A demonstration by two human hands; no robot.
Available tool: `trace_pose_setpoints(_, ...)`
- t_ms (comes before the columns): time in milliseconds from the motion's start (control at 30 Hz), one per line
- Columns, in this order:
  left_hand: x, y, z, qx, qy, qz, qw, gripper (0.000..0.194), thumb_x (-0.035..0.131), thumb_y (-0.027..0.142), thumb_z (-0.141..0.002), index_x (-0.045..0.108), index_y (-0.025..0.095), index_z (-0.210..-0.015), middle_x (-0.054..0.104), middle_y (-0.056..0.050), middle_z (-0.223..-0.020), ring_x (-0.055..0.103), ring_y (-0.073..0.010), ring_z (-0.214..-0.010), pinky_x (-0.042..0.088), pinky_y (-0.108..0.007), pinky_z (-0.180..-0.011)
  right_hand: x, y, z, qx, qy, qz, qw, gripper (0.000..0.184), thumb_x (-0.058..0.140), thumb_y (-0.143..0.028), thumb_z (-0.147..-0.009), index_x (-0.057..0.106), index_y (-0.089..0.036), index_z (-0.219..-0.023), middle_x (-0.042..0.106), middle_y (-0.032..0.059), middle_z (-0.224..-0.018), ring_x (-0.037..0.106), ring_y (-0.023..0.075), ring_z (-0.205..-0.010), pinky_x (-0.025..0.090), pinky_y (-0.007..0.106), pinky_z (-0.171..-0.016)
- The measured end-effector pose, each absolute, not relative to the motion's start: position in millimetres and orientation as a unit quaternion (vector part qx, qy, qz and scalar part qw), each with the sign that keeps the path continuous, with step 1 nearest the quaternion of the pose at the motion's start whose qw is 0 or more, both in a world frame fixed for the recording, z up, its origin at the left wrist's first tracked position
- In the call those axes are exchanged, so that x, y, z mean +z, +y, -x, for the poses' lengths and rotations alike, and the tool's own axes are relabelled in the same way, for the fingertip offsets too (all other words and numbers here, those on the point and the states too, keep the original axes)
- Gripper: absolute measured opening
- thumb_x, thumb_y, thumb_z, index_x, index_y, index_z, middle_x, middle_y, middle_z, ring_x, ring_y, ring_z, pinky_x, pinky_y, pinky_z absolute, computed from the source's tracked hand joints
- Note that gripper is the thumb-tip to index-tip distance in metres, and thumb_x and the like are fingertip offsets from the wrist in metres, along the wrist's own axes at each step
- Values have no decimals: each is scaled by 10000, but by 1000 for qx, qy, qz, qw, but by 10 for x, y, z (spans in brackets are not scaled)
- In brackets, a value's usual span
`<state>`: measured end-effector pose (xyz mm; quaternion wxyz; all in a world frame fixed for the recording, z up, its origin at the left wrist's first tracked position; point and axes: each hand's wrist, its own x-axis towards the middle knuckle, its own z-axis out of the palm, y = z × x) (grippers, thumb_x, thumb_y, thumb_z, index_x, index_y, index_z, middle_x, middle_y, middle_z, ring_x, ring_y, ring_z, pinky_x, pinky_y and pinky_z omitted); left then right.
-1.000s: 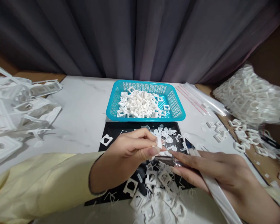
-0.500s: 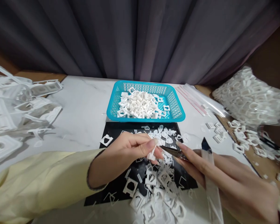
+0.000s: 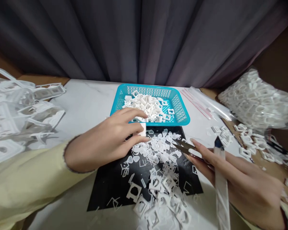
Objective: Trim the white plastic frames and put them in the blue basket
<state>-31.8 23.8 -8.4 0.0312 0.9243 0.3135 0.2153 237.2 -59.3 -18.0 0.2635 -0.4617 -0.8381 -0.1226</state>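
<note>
My left hand (image 3: 112, 135) is at the front edge of the blue basket (image 3: 186, 119), fingers curled around a small white plastic piece (image 3: 142, 129). Its thumb is just above a heap of clear plastic offcuts (image 3: 160, 143) on the black mat (image 3: 105, 182). On the right, my right hand (image 3: 240, 179) grips metal tweezers (image 3: 184, 148), their two tips spread and pointing at the heap. A long whitish strip with a dark pointed tip (image 3: 221, 179) also sits against that hand's fingers. White plastic frames (image 3: 156, 217) are piled at the mat's near edge.
Many white pieces (image 3: 146, 107) fill the basket. At left lies a stack of large white plastic sheets (image 3: 4, 118). Clear zip bags (image 3: 206, 102), loose frames (image 3: 247, 140) and a bulging bag of parts (image 3: 256, 99) are on the right. A grey curtain (image 3: 144, 41) hangs behind.
My left hand has moved up and left, away from the tweezers, toward the basket. The tweezers' tips, earlier at the piece, now stand apart over the offcuts.
</note>
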Motion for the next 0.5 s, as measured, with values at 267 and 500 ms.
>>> trace_pose_setpoints(267, 25, 227, 345, 189, 187, -958, -107, 153, 560, 212, -864, 575, 131, -735, 652, -167, -1109, 611, -288, -998, 459, -433, -810, -202, -609, -2484, -194, -827, 465, 249, 464, 545, -256, -904, 453, -180, -1353, 508, -37, -497, 490, 103, -393, 348, 272, -389)
trace_pose_setpoints(500, 105, 505, 297, 183, 241, -952, 38, 252, 506, 306, -890, 574, 144, -709, 697, -116, -885, 661, -200, -761, 491, -303, -639, -355, -534, -2619, -220, -813, 465, 272, 393, 629, -256, -847, 563, -173, -1225, 566, -23, -584, 536, 93, -459, 373, 246, -432)
